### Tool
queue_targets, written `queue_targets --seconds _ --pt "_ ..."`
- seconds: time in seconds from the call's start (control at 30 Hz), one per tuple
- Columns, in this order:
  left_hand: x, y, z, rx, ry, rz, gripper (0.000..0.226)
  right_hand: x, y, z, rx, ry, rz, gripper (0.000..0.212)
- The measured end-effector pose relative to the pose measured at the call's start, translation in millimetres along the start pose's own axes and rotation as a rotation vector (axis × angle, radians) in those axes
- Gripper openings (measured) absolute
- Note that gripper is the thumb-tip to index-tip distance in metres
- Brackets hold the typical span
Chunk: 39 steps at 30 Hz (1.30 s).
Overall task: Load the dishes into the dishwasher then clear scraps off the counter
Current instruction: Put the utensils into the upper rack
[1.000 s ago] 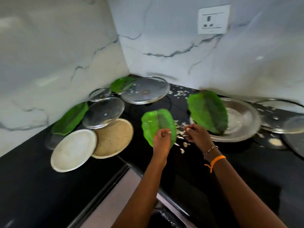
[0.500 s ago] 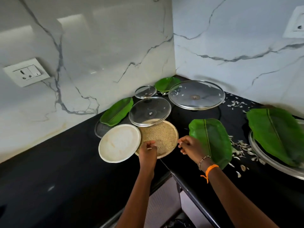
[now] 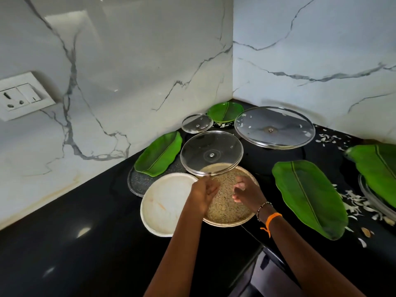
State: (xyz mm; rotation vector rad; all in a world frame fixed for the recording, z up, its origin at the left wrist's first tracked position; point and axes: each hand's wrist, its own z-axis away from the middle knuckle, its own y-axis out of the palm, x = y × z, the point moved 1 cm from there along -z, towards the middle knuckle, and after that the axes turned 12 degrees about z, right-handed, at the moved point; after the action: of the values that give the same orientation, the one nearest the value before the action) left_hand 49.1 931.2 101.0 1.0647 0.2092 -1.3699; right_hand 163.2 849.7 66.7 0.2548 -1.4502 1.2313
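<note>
I am holding my left hand [image 3: 204, 189] and right hand [image 3: 246, 191] just above the round speckled tan plate [image 3: 227, 207], both grips loosely curled and clamped on nothing I can make out. It is lying flat on the black desk [image 3: 85, 243], touching the round white plate [image 3: 165, 202], with the clear glass lid [image 3: 211, 152] overlapping its far edge.

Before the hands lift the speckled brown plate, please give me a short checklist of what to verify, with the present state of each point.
1. Glass lid off the speckled plate: not ok, its near edge overlaps the plate's far rim.
2. White plate apart from it: not ok, their rims meet or overlap.
3. Left hand free: cannot tell, fingers curled above the plate.
4. Right hand free: cannot tell, fingers curled too.
5. Scraps cleared: not ok, they lie beside the leaf plate.
</note>
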Motion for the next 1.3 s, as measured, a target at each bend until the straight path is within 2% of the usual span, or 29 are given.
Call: queue_targets --seconds 0.13,0.23,0.3,0.4,0.53,0.73,0.9,1.23,1.3 --pt "-12 1 -23 0.054 -0.059 0.113 0.025 -3 2 -7 -0.103 0.006 0.112 0.041" --pt "-15 4 -34 0.086 -0.053 0.147 0.035 -9 -3 -6 -0.129 0.063 0.06 0.03" --pt "-20 9 -41 0.097 -0.018 0.178 0.036 -12 -8 -3 -0.155 0.085 0.013 0.02" --pt "-37 19 -51 0.115 0.0 0.23 0.027 -17 -19 1 -0.2 0.098 -0.01 0.019" --pt "-52 20 -54 0.12 -0.022 0.287 0.026 -27 -29 6 -0.253 0.094 0.022 0.018" --pt "-32 23 -48 0.133 -0.051 0.333 0.028 -44 -51 24 -0.344 0.096 0.09 0.019" --pt "6 37 -44 0.122 -0.122 0.283 0.026 -73 -104 52 -0.585 0.103 0.105 0.016" --pt "86 102 -14 0.148 -0.22 0.095 0.026 -167 -246 149 -1.137 0.435 -0.066 0.018" --pt "107 123 -4 0.159 -0.223 0.041 0.022 -183 -267 165 -1.197 0.509 -0.116 0.02"
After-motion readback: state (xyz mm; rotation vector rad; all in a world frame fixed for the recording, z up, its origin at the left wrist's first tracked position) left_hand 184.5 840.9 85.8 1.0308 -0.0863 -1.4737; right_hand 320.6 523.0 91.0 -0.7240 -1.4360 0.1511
